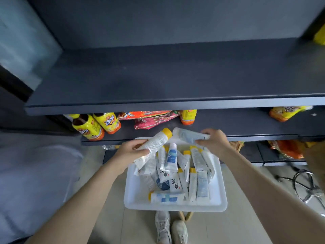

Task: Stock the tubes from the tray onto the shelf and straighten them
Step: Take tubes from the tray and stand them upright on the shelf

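Observation:
A white tray (133, 196) below me holds several white tubes (182, 173), some with yellow caps. My left hand (131, 151) grips a white tube with a yellow cap (156, 142), tilted up to the right above the tray's far left corner. My right hand (213, 140) holds a pale blue-white tube (186, 134) lying sideways, its cap end pointing left. Both held tubes are lifted over the tray's far edge. The dark shelf (158, 78) above is bare.
A lower shelf (237, 120) carries yellow drink bottles (95, 124) and orange snack bags (149, 118). More snack bags (288, 148) sit lower right. My shoes (171, 228) stand on the tiled floor beneath the tray. Black cables (306, 184) lie at right.

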### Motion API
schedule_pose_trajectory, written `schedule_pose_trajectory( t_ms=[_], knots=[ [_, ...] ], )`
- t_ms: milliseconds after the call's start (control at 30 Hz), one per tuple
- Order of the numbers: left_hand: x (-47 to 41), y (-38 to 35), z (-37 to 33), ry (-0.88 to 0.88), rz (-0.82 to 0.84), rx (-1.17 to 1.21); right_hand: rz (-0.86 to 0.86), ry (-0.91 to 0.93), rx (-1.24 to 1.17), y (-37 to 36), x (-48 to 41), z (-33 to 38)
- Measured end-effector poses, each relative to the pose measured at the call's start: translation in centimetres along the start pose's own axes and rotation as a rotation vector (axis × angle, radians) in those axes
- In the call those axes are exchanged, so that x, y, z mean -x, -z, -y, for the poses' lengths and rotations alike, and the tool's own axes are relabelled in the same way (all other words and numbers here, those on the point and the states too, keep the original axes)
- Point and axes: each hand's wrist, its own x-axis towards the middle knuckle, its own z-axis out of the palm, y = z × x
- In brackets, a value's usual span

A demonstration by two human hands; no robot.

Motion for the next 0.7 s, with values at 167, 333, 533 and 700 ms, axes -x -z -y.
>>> schedule_pose_trajectory(
  t_ms=[167, 333, 533, 700],
  knots=[
    [4.0, 2.5, -4.9, -0.149, -0.226, -0.144, -0.053, 0.165, 0.067, 4.3, 1.4, 5.7],
    [8.4, 4.8, -10.0, -0.243, -0.348, -0.109, -0.089, 0.269, -0.151, 7.4, 4.4, 11.8],
    [13.8, 9.4, -18.7, -0.394, -0.461, -0.172, -0.090, 0.539, -0.168, 11.3, 7.8, 22.9],
    [17.6, 14.3, -24.2, -0.504, -0.536, -0.135, -0.166, 0.719, -0.219, 13.0, 10.1, 30.6]
  ],
)
